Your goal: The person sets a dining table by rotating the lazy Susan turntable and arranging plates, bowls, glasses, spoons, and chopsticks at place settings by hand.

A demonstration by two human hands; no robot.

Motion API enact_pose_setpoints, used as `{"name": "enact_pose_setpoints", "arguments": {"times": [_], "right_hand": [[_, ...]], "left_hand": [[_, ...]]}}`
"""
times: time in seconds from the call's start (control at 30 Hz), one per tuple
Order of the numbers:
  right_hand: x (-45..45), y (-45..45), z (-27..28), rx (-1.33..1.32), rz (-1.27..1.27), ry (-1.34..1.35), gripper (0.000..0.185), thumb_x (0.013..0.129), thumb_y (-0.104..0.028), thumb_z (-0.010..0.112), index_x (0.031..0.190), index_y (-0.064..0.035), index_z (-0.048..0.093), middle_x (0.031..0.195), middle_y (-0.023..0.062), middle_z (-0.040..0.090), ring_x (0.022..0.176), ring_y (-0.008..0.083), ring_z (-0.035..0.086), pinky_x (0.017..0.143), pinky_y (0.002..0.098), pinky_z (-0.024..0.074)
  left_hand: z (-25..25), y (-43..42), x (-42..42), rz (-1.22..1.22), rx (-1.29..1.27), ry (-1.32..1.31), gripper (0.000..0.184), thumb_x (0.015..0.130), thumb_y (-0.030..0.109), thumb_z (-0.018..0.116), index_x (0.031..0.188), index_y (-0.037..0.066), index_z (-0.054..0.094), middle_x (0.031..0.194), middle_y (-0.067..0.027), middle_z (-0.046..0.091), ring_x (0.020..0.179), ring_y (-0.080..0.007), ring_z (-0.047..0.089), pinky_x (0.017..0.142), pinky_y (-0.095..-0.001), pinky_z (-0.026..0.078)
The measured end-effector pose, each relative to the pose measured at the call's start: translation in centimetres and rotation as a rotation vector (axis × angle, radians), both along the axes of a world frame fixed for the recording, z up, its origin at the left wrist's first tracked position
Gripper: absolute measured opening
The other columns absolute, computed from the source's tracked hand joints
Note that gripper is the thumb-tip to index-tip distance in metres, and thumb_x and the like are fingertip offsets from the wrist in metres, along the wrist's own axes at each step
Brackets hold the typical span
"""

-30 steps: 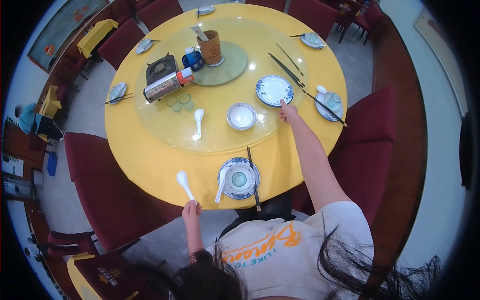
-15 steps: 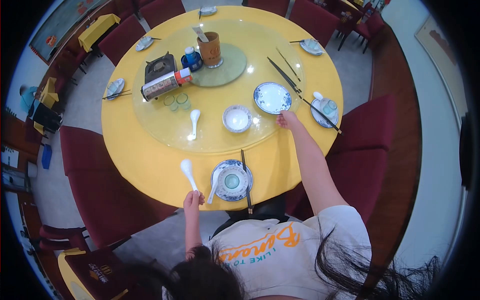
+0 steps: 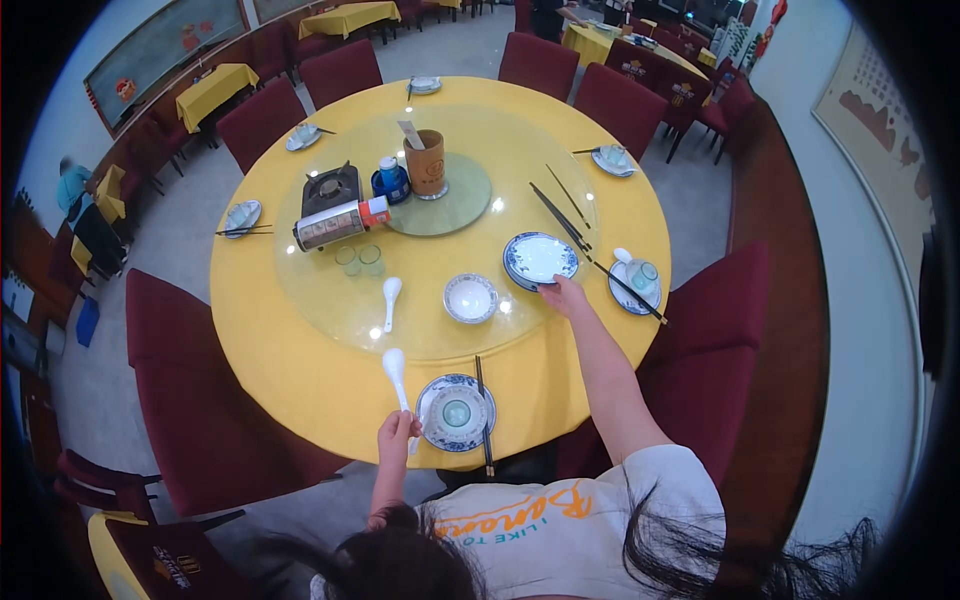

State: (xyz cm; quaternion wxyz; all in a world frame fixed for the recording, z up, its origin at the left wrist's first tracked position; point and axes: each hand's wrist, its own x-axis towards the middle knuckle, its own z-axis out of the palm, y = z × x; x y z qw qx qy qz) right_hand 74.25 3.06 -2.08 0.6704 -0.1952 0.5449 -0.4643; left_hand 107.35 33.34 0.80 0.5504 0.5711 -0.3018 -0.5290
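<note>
My left hand (image 3: 398, 436) is closed around the handle of a white spoon (image 3: 394, 368), its bowl end pointing away over the near table edge. Just to the right is a place setting: a blue-patterned plate (image 3: 489, 426) bearing a small bowl with a greenish glass (image 3: 456, 413) in it, chopsticks (image 3: 484, 412) along its right side. My right hand (image 3: 565, 296) grips the near rim of a stack of blue-rimmed white plates (image 3: 540, 257) on the glass turntable. A white bowl (image 3: 470, 299) and another white spoon (image 3: 391, 303) lie between the hands, farther in.
A portable stove (image 3: 331, 190), gas canister (image 3: 341, 224), two glasses (image 3: 359, 261) and a brown chopstick holder (image 3: 425, 165) stand on the turntable (image 3: 330, 300). Loose chopsticks (image 3: 560, 215) lie at right. Maroon chairs (image 3: 700, 330) surround the table. A person (image 3: 78, 195) stands far left.
The view has tilted up, showing more of the room. My left hand with its spoon has moved closer to the place setting. My right hand stays at the plates' near rim.
</note>
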Motion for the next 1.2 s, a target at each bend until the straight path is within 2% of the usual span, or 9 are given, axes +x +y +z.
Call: {"name": "enact_pose_setpoints", "arguments": {"times": [0.03,0.13,0.17,0.37,0.47,0.7,1.0,1.1,1.2], "right_hand": [[0.2,-0.4,-0.1,-0.031,-0.120,-0.125,0.025,0.084,-0.013,0.044,0.103,0.0036,0.042,0.090,0.0156,0.054,0.081,0.0282,0.059,0.061,0.0310,0.0518],[-0.2,0.0,1.0,-0.110,-0.077,-0.122,0.024,0.083,-0.010,0.044,0.101,0.0063,0.042,0.092,0.0192,0.052,0.082,0.0311,0.058,0.066,0.0330,0.0527],[-0.3,0.7,1.5,-0.140,-0.075,-0.120,0.023,0.083,-0.008,0.044,0.099,0.0086,0.042,0.091,0.0213,0.052,0.082,0.0329,0.058,0.071,0.0357,0.0522],[0.6,8.8,4.5,-0.321,0.103,0.011,0.027,0.080,-0.011,0.049,0.099,0.0087,0.046,0.091,0.0185,0.056,0.079,0.0278,0.060,0.069,0.0336,0.0519],[2.2,14.3,7.0,-0.294,0.156,-0.013,0.028,0.080,-0.012,0.051,0.100,0.0080,0.046,0.090,0.0158,0.057,0.078,0.0252,0.060,0.070,0.0338,0.0516],[4.0,22.3,9.0,-0.283,0.121,-0.076,0.024,0.082,-0.012,0.050,0.098,0.0056,0.049,0.090,0.0138,0.058,0.075,0.0217,0.061,0.070,0.0318,0.0515],[3.8,24.7,8.7,-0.384,0.121,-0.013,0.021,0.084,-0.013,0.049,0.100,0.0010,0.050,0.089,0.0095,0.059,0.074,0.0179,0.060,0.069,0.0303,0.0514],[3.9,25.1,9.3,-0.365,0.142,-0.024,0.024,0.084,-0.012,0.048,0.102,0.0048,0.048,0.093,0.0117,0.057,0.077,0.0186,0.060,0.070,0.0305,0.0516],[4.2,25.3,9.4,-0.365,0.135,-0.041,0.024,0.084,-0.012,0.049,0.102,0.0046,0.048,0.093,0.0113,0.057,0.077,0.0184,0.060,0.070,0.0303,0.0517]], "left_hand": [[0.1,-0.1,0.1,-0.001,-0.013,0.004,0.022,0.087,0.020,0.045,0.077,0.002,0.053,0.067,-0.0037,0.054,0.059,-0.0093,0.050,0.058,-0.0214,0.042],[0.8,-0.4,-0.1,-0.006,-0.041,0.029,0.022,0.087,0.020,0.045,0.078,0.002,0.053,0.068,-0.0034,0.054,0.060,-0.0094,0.051,0.059,-0.0215,0.043],[1.0,-0.6,-0.1,-0.007,-0.051,0.039,0.022,0.087,0.020,0.045,0.078,0.002,0.053,0.068,-0.0033,0.054,0.060,-0.0094,0.051,0.060,-0.0215,0.043],[3.2,-3.8,-2.4,-0.167,-0.079,0.020,0.023,0.087,0.020,0.046,0.080,0.000,0.054,0.069,-0.0034,0.055,0.062,-0.0097,0.053,0.061,-0.0213,0.044],[4.8,-5.9,-4.8,-0.318,-0.139,-0.064,0.024,0.087,0.021,0.048,0.082,-0.001,0.054,0.070,-0.0034,0.056,0.063,-0.0092,0.053,0.060,-0.0212,0.044],[4.7,-7.2,-8.5,-0.409,-0.180,-0.075,0.025,0.086,0.022,0.049,0.081,-0.002,0.056,0.067,-0.0031,0.056,0.060,-0.0081,0.052,0.058,-0.0202,0.043],[5.1,-6.0,-8.2,-0.456,-0.113,-0.179,0.025,0.083,0.021,0.052,0.072,-0.001,0.057,0.063,-0.0038,0.056,0.056,-0.0075,0.052,0.052,-0.0198,0.042],[5.5,-5.8,-8.2,-0.437,-0.099,-0.210,0.025,0.082,0.020,0.052,0.070,-0.002,0.056,0.061,-0.0038,0.056,0.054,-0.0075,0.052,0.051,-0.0195,0.042],[5.7,-5.6,-7.8,-0.420,-0.093,-0.277,0.025,0.081,0.019,0.052,0.067,-0.002,0.056,0.060,-0.0038,0.056,0.053,-0.0076,0.052,0.049,-0.0198,0.042]]}}
